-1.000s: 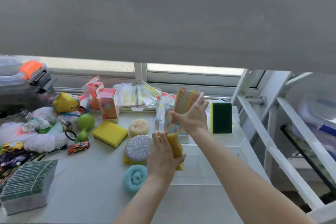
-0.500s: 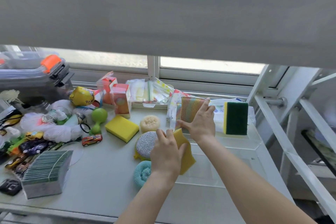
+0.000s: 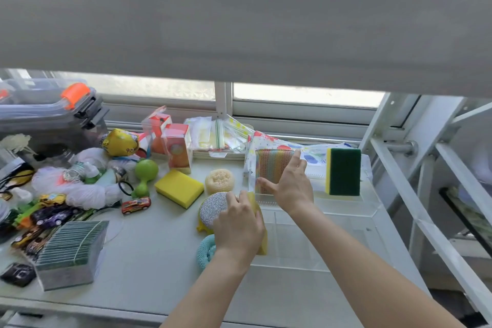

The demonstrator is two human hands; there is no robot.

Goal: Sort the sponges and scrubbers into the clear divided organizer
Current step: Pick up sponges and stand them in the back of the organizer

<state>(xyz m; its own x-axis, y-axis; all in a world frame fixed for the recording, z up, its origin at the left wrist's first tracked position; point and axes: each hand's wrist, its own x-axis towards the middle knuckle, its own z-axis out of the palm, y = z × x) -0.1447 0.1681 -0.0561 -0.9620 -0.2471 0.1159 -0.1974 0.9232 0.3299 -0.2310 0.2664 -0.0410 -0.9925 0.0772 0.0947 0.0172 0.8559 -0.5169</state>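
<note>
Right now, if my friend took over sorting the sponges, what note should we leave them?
Left hand: holding a yellow sponge on edge at the clear organizer's left wall.
Right hand: open, fingers spread, against the rainbow mesh scrubber standing in the back left compartment.
Done: green-and-yellow sponge stands in the back right compartment; the rainbow scrubber is in.
Left: put the held sponge in, then the flat yellow sponge, loofah round, silver scrubber and blue knit scrubber, all on the table left of the organizer.

open organizer bay (image 3: 306, 243) beside yellow sponge (image 3: 262, 243)
</note>
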